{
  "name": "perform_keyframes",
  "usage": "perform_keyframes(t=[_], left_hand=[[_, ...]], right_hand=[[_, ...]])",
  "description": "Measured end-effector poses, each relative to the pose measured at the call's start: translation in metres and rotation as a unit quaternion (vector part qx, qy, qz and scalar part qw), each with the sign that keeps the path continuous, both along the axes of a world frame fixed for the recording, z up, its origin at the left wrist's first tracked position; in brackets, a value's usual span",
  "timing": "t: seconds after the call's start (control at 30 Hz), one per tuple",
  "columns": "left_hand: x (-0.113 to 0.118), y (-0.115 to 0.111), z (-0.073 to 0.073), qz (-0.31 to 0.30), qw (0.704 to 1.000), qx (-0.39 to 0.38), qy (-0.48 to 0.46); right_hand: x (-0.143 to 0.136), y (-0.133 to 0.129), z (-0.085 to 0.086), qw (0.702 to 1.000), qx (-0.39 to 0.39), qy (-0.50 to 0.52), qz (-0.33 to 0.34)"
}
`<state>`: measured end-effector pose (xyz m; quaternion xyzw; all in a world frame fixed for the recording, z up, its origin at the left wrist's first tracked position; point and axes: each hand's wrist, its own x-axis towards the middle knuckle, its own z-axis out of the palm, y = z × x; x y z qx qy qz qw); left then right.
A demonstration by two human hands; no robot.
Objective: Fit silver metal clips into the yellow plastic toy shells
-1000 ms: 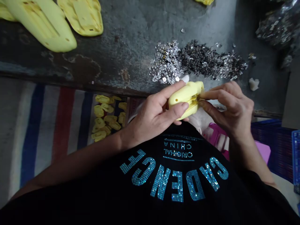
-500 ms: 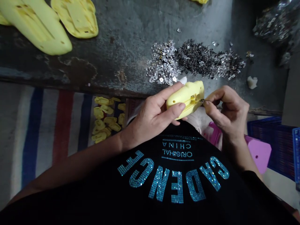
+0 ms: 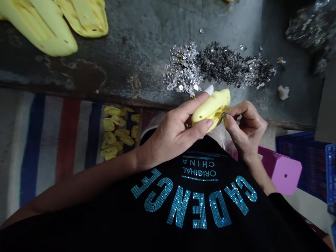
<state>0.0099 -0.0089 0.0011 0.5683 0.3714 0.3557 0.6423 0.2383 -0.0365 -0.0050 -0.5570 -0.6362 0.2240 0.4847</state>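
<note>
My left hand [image 3: 181, 122] is closed around a yellow plastic shell [image 3: 214, 105], held tilted just off the bench's front edge. A recess with a slot shows in the shell's near side. White wrapping covers one fingertip of that hand. My right hand [image 3: 244, 126] pinches a small metal contact piece [image 3: 224, 113] between thumb and forefinger, right at the recess. Its exact shape is mostly hidden by the fingertips. Just beyond my hands, a silvery heap of small metal contact pieces [image 3: 182, 70] lies beside a darker heap [image 3: 223, 64].
Larger yellow shells [image 3: 52, 31] lie at the bench's far left. A bag of metal pieces [image 3: 307, 29] sits at the back right. Below the bench are several yellow shells [image 3: 115, 133] on the left, a purple stool [image 3: 285, 173] and blue crates [image 3: 304, 157] on the right.
My right hand has moved left, bringing the metal piece from the shell's end into its recess. The shell has turned and shifted slightly right in my left hand.
</note>
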Motion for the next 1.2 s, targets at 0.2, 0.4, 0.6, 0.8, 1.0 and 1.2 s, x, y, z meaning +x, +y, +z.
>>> perform_keyframes(t=[0.2, 0.4, 0.6, 0.8, 1.0, 1.2], left_hand=[[0.001, 0.001, 0.000, 0.005, 1.000, 0.000, -0.009], [0.003, 0.002, 0.001, 0.007, 0.996, -0.074, -0.053], [0.001, -0.001, -0.002, 0.014, 0.999, 0.041, -0.006], [-0.001, 0.002, -0.005, -0.004, 0.972, 0.227, 0.063], [0.002, -0.001, -0.011, -0.004, 0.991, 0.129, 0.037], [0.006, -0.003, -0.001, -0.027, 0.998, -0.054, -0.023]], right_hand=[[0.002, -0.002, -0.002, 1.000, 0.001, -0.016, 0.003], [0.010, -0.003, 0.003, 0.998, 0.036, -0.049, -0.006], [0.011, 0.003, 0.014, 0.990, 0.059, -0.122, 0.030], [0.012, 0.009, 0.021, 0.951, 0.096, -0.291, 0.036], [0.008, 0.007, 0.016, 0.954, 0.092, -0.284, 0.022], [0.009, 0.000, 0.007, 0.999, -0.030, 0.001, -0.011]])
